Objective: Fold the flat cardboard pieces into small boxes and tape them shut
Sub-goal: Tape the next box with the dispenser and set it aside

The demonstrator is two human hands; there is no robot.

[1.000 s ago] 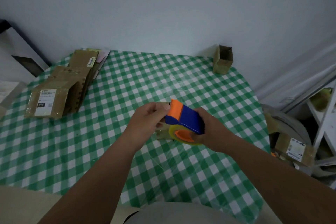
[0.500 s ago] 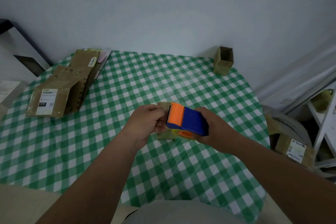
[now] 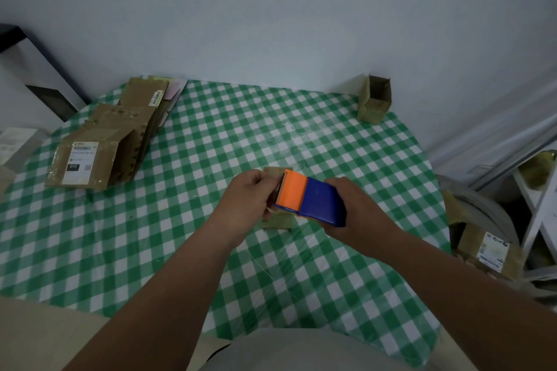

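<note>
The right hand (image 3: 358, 208) grips the blue-and-orange tape dispenser (image 3: 310, 197), its fingers wrapped round the body, while the left hand (image 3: 245, 200) has its fingers pinched together at the serrated edge, apparently on the tape end, both over the small box (image 3: 278, 221) at the counter's (image 3: 120, 250) centre. The tape could tear crooked or stick to itself if pulled unevenly, and the unheld box could slide. Flat cardboard pieces (image 3: 105, 147) lie at ten o'clock and an open box (image 3: 375, 99) at one o'clock, neither in the way.
</note>
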